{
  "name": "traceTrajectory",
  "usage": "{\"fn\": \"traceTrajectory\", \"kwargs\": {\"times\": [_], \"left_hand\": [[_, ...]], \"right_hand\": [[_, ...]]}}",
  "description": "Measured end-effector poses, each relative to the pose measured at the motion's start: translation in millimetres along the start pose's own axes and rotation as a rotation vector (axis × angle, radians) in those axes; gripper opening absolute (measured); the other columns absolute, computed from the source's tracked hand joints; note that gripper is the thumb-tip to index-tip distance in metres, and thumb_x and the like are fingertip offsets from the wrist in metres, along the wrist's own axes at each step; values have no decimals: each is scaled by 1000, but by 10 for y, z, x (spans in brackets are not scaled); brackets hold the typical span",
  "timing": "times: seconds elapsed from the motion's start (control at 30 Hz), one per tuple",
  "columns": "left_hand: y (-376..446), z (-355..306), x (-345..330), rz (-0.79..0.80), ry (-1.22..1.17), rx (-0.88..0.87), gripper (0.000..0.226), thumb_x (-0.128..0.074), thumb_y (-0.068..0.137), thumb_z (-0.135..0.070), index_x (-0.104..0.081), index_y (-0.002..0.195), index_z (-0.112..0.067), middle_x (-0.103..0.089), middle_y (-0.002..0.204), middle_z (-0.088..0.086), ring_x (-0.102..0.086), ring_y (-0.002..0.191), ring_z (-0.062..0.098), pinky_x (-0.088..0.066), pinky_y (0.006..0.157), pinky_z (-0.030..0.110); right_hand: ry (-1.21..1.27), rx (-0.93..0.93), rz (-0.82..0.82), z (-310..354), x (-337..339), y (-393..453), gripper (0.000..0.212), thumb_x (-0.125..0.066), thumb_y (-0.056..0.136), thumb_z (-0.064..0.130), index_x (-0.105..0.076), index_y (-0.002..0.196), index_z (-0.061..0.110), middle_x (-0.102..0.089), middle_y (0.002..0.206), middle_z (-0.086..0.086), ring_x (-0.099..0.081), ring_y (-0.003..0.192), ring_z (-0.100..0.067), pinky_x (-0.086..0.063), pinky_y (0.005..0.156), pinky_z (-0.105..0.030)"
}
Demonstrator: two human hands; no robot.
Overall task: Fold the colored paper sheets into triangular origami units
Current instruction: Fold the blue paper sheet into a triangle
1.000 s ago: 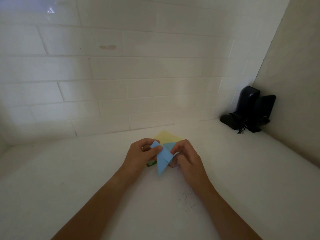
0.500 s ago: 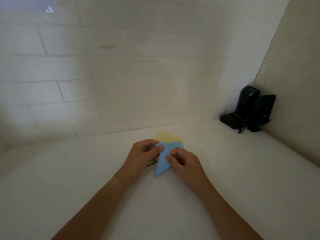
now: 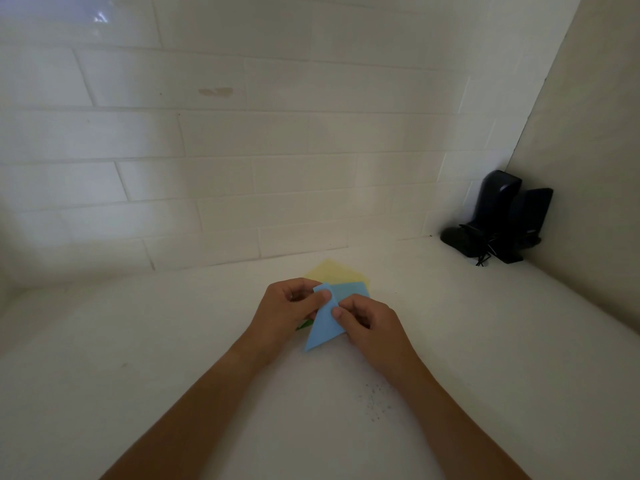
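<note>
Head view: the left hand [image 3: 287, 306] and right hand [image 3: 369, 322] both pinch a folded blue paper triangle [image 3: 323, 327] just above the white counter [image 3: 173, 341], over a yellow paper sheet [image 3: 332, 271].

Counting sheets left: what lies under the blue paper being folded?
A yellow sheet shows behind the blue paper; a green corner peeks out beneath the left hand. Anything more is covered.

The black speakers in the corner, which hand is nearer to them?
Right. The right hand lies on the black speakers' side of the blue paper; the left hand is beyond it.
</note>
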State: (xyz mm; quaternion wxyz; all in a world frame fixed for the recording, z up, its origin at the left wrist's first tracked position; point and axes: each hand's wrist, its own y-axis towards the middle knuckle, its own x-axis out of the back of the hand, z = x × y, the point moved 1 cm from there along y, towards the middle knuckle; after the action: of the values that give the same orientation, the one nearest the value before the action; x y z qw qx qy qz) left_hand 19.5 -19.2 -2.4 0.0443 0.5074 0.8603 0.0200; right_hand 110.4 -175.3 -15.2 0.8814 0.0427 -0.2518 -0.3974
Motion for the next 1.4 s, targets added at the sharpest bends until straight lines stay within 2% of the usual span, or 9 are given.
{"fn": "traceTrajectory", "kwargs": {"times": [0.13,0.43,0.57,0.7,0.97,1.17,1.27,1.4], "left_hand": [[-9,-9,-16,12,11,0,13,-72,95,-13,-78,102,-3,-77,87,12,-72,78,16,-55,69,21],[10,-7,-14,15,36,-13,14,-71,96,-17,-76,100,-4,-75,84,6,-70,78,15,-55,71,23],[16,2,-6,25,50,-8,14,-71,97,-15,-75,99,-1,-73,80,5,-68,73,13,-53,67,20],[23,18,-24,38,69,4,15,-71,96,-12,-73,98,2,-70,73,0,-63,64,6,-48,60,15],[17,13,-39,16,64,17,15,-70,96,-12,-74,95,3,-67,71,-2,-59,59,3,-47,59,13],[24,33,-34,15,48,1,17,-68,97,-7,-72,97,9,-65,63,-6,-55,51,-2,-43,54,10],[9,12,-35,31,39,7,16,-69,96,-8,-74,97,7,-69,69,-2,-61,59,2,-48,59,13],[3,23,-29,89,65,-1,13,-71,95,-12,-78,96,-1,-76,89,11,-71,83,16,-58,79,25]], "right_hand": [[24,-11,15,-2,4,-3,21,-68,98,25,-64,77,23,-53,61,13,-44,57,-7,-36,57,-22],[16,-7,16,-9,2,4,19,-69,98,25,-65,79,22,-56,64,11,-48,60,-8,-37,58,-23],[8,6,9,-1,-5,-1,19,-67,99,24,-65,80,23,-56,64,12,-46,59,-6,-37,58,-22],[39,14,-19,5,8,-5,20,-65,100,23,-65,80,22,-57,66,7,-48,62,-9,-39,60,-28],[24,48,11,19,10,-17,21,-66,99,20,-64,78,21,-58,70,-2,-46,62,-8,-37,59,-24],[8,50,-3,-12,-3,9,22,-68,97,19,-63,76,23,-56,67,11,-46,62,-6,-37,59,-21],[18,42,-9,-14,-3,5,22,-66,99,20,-64,77,23,-55,66,11,-46,61,-5,-37,59,-20],[20,36,-13,-29,8,9,23,-61,103,25,-66,81,21,-61,72,0,-50,65,-7,-40,60,-27]]}}
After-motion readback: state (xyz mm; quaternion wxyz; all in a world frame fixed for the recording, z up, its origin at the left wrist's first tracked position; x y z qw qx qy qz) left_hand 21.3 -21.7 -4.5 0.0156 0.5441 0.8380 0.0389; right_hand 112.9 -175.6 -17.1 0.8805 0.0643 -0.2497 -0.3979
